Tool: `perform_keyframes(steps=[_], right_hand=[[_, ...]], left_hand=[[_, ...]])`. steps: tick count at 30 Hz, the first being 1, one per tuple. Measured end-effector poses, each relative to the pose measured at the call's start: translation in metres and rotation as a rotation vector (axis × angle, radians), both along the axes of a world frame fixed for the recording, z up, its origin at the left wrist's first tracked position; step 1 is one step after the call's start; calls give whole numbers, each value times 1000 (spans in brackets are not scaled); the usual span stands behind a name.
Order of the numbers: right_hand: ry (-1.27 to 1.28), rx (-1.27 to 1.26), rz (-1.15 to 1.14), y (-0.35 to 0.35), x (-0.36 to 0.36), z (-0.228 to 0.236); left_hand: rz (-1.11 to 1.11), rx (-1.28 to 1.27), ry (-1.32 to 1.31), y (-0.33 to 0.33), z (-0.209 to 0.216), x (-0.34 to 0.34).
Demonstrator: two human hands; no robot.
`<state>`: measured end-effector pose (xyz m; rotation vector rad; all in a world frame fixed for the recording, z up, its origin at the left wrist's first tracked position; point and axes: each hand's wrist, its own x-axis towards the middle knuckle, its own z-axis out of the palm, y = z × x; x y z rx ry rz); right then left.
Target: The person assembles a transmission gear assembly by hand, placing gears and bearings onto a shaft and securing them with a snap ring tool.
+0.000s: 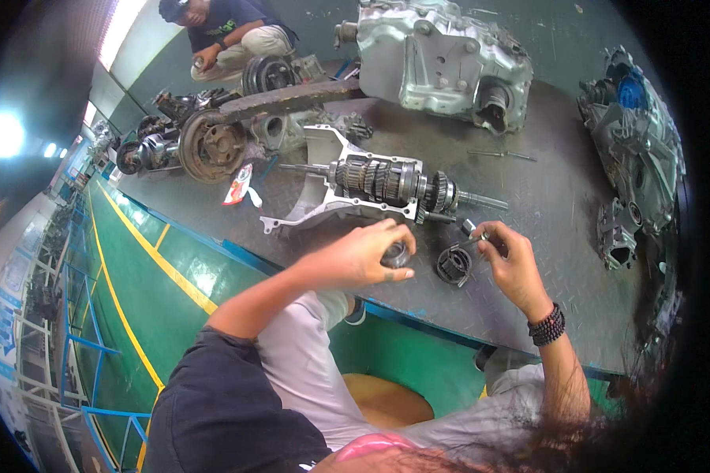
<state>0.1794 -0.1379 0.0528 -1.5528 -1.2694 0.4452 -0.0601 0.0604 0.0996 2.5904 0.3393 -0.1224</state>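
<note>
Your left hand (363,256) curls around a rounded, dark metal part (396,255); your right hand (516,264) pinches a slim metallic piece (475,239) beside a hollow, ridged metal ring (454,266) sitting on the dark, tread-patterned table (552,205), near its front edge.

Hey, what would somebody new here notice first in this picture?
The eye would probably land on the stack of gears in the open silver housing at the picture's centre, with a big silver casing beyond it. Nearer, the left hand holds a round metal part; the right hand pinches a small metal piece.
</note>
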Motion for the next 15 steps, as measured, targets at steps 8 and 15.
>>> perform_keyframes(steps=[8,15], right_hand=[[-56,-25,3,-5,-3,-3],[-210,60,32,-7,-18,0]], left_hand=[[234,305,90,27,-59,-10],[351,375,92,37,-74,-11]])
